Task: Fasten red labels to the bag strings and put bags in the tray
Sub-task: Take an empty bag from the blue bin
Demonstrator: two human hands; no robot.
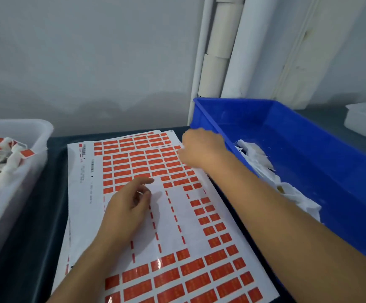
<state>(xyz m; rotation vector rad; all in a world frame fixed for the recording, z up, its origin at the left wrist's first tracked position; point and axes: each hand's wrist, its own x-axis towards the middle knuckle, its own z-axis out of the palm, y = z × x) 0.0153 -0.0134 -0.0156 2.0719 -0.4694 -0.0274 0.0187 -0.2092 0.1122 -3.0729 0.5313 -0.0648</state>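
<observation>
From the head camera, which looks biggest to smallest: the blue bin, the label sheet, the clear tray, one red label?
1. Label sheet and blue bin: look alike, and the sheet lies nearer, so unsure.
2. Clear tray, cut off by the frame edge.
3. One red label, smallest.

Premises: a small packing or hand-assembly workstation — light industrial, not domestic. Evidence follows. A dark work table (pixel 35 215) stands against a bare, pale wall (pixel 90 62). On it lie stacked sheets of red labels (pixel 177 215), printed in rows with a barcode strip along one margin, many labels already peeled off. A blue plastic bin (pixel 308 149) holds loose white bags (pixel 260 162); a translucent tray (pixel 24 138) at the left holds bags carrying red labels — batch work. Cardboard tubes and white rolls (pixel 217 51) lean upright in the corner.
</observation>
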